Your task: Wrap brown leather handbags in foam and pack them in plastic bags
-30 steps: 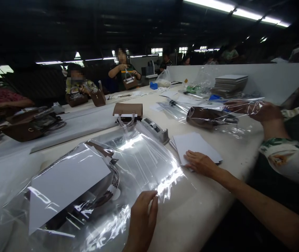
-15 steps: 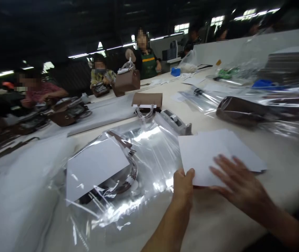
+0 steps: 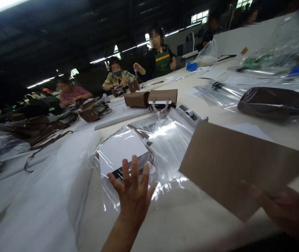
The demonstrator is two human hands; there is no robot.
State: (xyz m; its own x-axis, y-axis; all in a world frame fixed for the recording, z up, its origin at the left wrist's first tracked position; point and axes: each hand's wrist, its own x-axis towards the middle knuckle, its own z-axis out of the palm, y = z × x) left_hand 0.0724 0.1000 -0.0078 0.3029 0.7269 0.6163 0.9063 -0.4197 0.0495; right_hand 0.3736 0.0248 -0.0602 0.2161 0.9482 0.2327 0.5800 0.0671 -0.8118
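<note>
My left hand [image 3: 133, 190], fingers spread, is over the near edge of a clear plastic bag [image 3: 169, 143]; I cannot tell whether it touches the film. Inside that bag lie a white sheet [image 3: 121, 148] and a partly hidden dark handbag with wrapped handles [image 3: 150, 155]. On the right, my right hand [image 3: 283, 206] grips a stiff greyish-brown cardboard sheet [image 3: 238, 161] by its near edge, tilted above the table. Behind the cardboard, white sheets [image 3: 249, 129] show in part on the table.
Brown handbags [image 3: 162, 96] stand beyond the plastic bag, beside a grey tape dispenser [image 3: 187, 113]. To the right lies a brown handbag in plastic [image 3: 267, 101]. White padded material [image 3: 52, 189] covers the left side. Several people work across the table [image 3: 107, 220].
My left hand has left the white sheets and moved left over the plastic bag, its fingers now spread. My right hand has lifted a cardboard sheet, its brown side showing. The view has shifted left.
</note>
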